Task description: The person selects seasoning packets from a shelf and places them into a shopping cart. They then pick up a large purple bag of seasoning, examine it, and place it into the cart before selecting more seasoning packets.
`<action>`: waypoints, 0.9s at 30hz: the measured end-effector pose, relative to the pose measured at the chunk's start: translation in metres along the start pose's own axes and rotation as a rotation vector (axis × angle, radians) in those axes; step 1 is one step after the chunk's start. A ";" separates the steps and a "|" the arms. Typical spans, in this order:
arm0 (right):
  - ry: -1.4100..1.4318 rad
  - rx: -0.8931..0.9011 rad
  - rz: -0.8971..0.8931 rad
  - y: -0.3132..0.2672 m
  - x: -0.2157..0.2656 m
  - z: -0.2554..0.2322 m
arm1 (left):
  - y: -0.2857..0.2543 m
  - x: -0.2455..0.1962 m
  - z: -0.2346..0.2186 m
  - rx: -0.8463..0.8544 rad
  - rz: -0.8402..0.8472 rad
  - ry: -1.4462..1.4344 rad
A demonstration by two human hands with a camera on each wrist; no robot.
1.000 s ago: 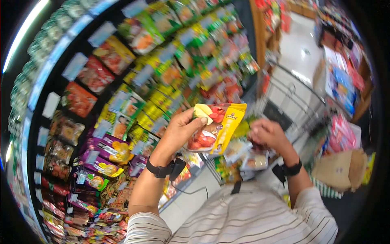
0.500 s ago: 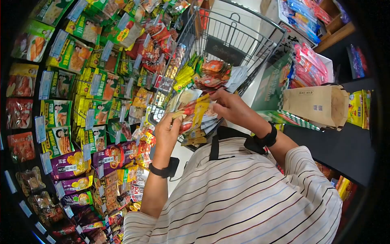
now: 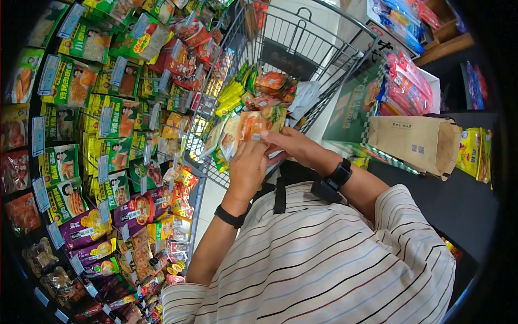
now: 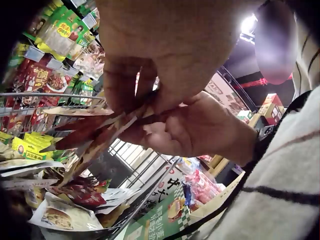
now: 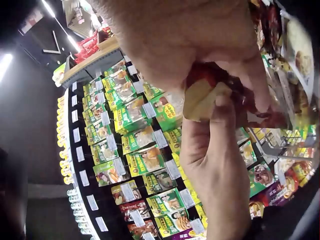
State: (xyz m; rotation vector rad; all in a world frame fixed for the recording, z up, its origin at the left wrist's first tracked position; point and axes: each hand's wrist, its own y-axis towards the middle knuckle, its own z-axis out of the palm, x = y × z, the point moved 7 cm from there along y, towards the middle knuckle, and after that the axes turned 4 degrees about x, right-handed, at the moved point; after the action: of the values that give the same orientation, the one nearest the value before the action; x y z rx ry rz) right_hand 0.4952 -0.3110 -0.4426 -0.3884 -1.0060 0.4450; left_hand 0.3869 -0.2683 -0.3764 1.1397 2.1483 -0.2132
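Note:
Both hands meet above the near end of a wire shopping cart (image 3: 318,40), around a small stack of snack packets (image 3: 252,127). My left hand (image 3: 249,168) pinches the packets' near edge; in the right wrist view its thumb presses on a yellow and red packet (image 5: 201,102). Beside it, my right hand (image 3: 297,147) grips the same stack from the right. Seen from the left wrist, several packets (image 4: 95,145) fan out from between the hands. Under them in the cart lie yellow packets (image 3: 232,96), red packets (image 3: 275,83) and white-backed packets (image 3: 305,97).
Shelves of hanging packets (image 3: 116,113) line the left side. To the right stand a box of pink packages (image 3: 407,89), a brown paper bag (image 3: 410,141) and a yellow bag (image 3: 475,154) on a dark surface (image 3: 469,208).
The left hand has gone from holding one yellow and red packet up near the shelf to over the cart, where both hands now hold several packets together. The view has swung toward the cart.

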 end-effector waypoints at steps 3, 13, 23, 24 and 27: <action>0.029 -0.030 0.004 0.003 -0.003 -0.014 | 0.003 0.000 0.011 0.062 -0.019 -0.003; -0.564 -0.253 -0.170 0.021 0.036 -0.116 | -0.016 0.049 0.003 0.197 -0.340 -0.114; -0.980 -0.491 -0.205 0.027 0.120 -0.240 | -0.104 0.101 -0.028 0.022 -0.606 -0.159; -1.109 -0.536 -0.208 0.028 0.128 -0.250 | -0.110 0.103 -0.026 0.020 -0.631 -0.165; -1.168 -0.562 -0.125 0.042 0.133 -0.290 | -0.120 0.101 -0.025 -0.029 -0.649 -0.190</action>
State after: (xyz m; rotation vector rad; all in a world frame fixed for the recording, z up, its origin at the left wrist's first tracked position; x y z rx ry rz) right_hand 0.8011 -0.2372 -0.5085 -0.5704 -2.3020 0.2418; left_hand 0.2427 -0.2620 -0.4417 0.3526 2.2681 -0.5500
